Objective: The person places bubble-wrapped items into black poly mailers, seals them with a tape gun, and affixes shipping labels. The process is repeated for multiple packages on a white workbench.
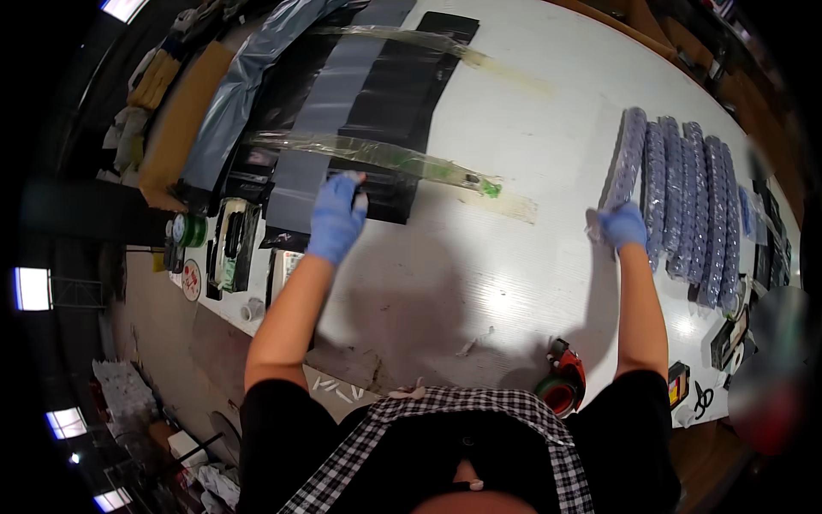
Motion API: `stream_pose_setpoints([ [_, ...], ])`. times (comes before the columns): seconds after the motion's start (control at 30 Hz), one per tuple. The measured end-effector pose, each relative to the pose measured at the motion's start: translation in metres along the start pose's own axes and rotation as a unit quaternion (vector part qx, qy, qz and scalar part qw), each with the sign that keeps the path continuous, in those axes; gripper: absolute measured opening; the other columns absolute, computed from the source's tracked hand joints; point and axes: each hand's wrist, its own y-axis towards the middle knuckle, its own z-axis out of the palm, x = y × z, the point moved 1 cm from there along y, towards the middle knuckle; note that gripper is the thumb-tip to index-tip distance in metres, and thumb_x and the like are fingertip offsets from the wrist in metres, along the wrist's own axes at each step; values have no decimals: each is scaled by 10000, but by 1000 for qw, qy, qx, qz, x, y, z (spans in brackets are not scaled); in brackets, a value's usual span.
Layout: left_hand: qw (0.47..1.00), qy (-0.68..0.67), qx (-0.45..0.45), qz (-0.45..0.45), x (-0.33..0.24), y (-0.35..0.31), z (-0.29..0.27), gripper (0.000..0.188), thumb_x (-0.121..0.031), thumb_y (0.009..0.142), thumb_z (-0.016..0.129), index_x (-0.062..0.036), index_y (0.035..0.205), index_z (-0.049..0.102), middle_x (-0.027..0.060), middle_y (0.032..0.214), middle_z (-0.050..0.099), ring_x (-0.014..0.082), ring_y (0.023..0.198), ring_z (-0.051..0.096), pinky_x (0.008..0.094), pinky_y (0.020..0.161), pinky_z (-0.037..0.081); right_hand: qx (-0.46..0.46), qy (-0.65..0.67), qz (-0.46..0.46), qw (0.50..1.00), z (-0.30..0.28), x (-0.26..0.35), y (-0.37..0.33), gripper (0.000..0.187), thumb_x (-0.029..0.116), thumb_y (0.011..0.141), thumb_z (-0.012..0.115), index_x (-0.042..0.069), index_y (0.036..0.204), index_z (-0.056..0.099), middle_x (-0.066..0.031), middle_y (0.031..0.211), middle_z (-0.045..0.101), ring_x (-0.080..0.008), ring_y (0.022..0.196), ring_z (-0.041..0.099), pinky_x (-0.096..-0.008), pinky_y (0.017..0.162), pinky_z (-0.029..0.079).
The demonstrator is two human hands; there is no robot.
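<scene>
My left hand (336, 221), in a blue glove, hovers over or rests on the near edge of a stack of black and grey plastic mailing bags (368, 103). Its thumb and fingers are apart, with nothing visible between them. My right hand (625, 227), gloved too, is closed round the near end of a long bubble-wrapped roll (630, 154). That roll is the leftmost of several similar rolls (685, 206) lying side by side on the right. A strip of clear tape (368, 152) crosses the bags and continues onto the white table (514, 283).
A red tape dispenser (565, 381) stands at the table's near edge. Left of the bags are an open dark tray (231, 244), green tape rolls (190, 230) and a small white cup (252, 309). Black scissors (703, 399) lie at the near right.
</scene>
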Motion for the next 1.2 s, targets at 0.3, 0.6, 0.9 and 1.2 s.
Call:
stream_pose_setpoints([
  [0.3,959,161,231,18,78,62,29,190,-182,830,688,-122,1010,706,93,1003,655,304,957,613,407,881,497,-117,98,-55,987,71,-19,-45,679,276,680,805,5,1196,457,-235,1083,643,-394,993,646,-444,862,507],
  [0.6,983,68,171,26,99,37,22,151,-193,837,687,-136,972,722,103,869,660,314,835,627,420,774,516,-159,92,-53,982,77,-11,-52,723,300,656,803,3,1214,452,-241,1085,636,-417,990,638,-460,866,510],
  [0.9,954,221,193,57,99,57,38,99,-211,858,661,-141,912,705,85,855,642,285,832,633,420,731,527,-172,79,-51,981,82,-14,-49,741,293,661,794,-1,1245,445,-242,1111,635,-413,1019,635,-455,884,505],
  [1.2,954,216,130,164,101,61,28,95,-198,799,672,-139,873,674,60,900,619,286,867,617,411,716,533,-189,84,-61,976,82,-17,-49,710,287,661,792,7,1221,457,-241,1116,631,-407,1015,637,-454,881,502],
])
